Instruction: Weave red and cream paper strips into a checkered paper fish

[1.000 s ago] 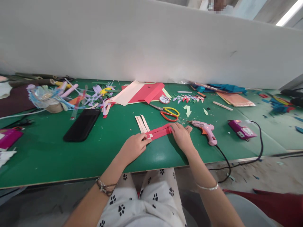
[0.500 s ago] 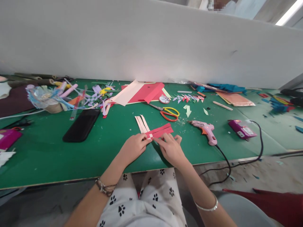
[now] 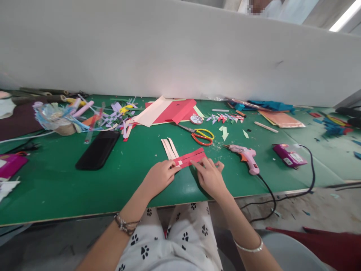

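Right hand (image 3: 210, 177) has shifted a little up and to the right since half a second ago; its fingertips now rest on the near edge of the red paper strips (image 3: 191, 157), fingers spread flat, nothing clasped. A second ago it lay further right, covering the strips' far end. Left hand (image 3: 159, 175) unchanged: fingers bent down, pinning the left end of the strips to the green counter (image 3: 56, 188). Strips lie flat near the counter's front edge, between the two hands.

Counts: red strips look like two or three side by side, exact number unclear; small pale squares at their left end. Cream strips (image 3: 169, 147) just behind, about three, touching the red ones. One pair of scissors (image 3: 202, 136), yellow and orange handles. One pink glue gun (image 3: 244, 156), cord running off the front edge. One black phone (image 3: 97, 149). One roll of tape (image 3: 196, 119).

Hard to read: the heap of coloured paper scraps (image 3: 113, 118) at left is too tangled to count. The magenta box (image 3: 289, 156) has a label too small to read. Left counter edge cuts off further objects.
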Demonstrator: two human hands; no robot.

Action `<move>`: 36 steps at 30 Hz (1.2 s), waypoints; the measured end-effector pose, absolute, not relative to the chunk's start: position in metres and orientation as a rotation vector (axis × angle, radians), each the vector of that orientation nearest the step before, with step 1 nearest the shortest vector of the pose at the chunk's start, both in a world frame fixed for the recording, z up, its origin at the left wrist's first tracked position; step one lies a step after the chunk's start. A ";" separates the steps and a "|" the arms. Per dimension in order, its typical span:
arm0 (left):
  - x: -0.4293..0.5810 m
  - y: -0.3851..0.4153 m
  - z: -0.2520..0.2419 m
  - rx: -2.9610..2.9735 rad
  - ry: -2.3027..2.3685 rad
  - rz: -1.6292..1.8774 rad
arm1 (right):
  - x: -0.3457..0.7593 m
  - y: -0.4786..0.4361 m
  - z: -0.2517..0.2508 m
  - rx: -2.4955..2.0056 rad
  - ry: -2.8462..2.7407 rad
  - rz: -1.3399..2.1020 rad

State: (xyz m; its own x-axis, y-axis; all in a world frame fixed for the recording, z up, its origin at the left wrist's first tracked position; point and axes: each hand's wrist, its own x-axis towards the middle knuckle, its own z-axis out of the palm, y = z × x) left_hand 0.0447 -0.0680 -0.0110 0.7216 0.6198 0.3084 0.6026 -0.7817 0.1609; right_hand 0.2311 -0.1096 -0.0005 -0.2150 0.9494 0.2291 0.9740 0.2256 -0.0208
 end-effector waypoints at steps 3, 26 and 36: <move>0.045 -0.068 -0.010 2.887 1.035 0.523 | 0.225 -0.113 -0.003 -1.705 -2.380 -0.161; 0.043 -0.069 -0.013 2.846 0.995 0.608 | 0.257 -0.108 0.000 -1.961 -2.145 -0.281; 0.044 -0.069 -0.009 2.827 1.019 0.538 | 0.242 -0.117 -0.004 -1.642 -2.258 0.104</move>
State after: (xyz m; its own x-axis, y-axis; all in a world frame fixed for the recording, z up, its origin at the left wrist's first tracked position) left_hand 0.0441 -0.0689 -0.0094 0.7156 0.6326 0.2962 0.6012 -0.7737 0.1999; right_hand 0.2415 -0.1165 -0.0035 -0.2699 0.9343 0.2329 0.9089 0.3270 -0.2587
